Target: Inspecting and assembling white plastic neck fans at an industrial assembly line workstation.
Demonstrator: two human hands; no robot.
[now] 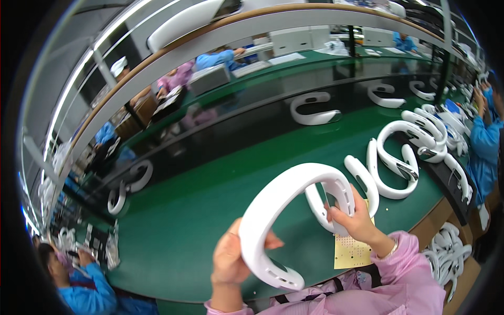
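A white, curved neck fan (273, 202) with vent slots near its ends is raised over the near edge of the green bench. My left hand (231, 254) grips its left side, fingers wrapped round the band. My right hand (357, 218) clasps the other end, the thumb pressed against the inner face. Just behind it, more white neck fans (362, 181) lie on the bench, one partly hidden by the held one. Under my right wrist a yellow sheet (350, 254) with small marks rests at the bench edge.
A green bench (173, 241) spreads ahead, with a black strip bearing spaced neck fans (315, 116) beyond. Several more (420, 128) crowd the right side. A cardboard box (464, 281) of white parts stands low right. Co-workers in blue (92, 286) sit left and stand right (483, 144).
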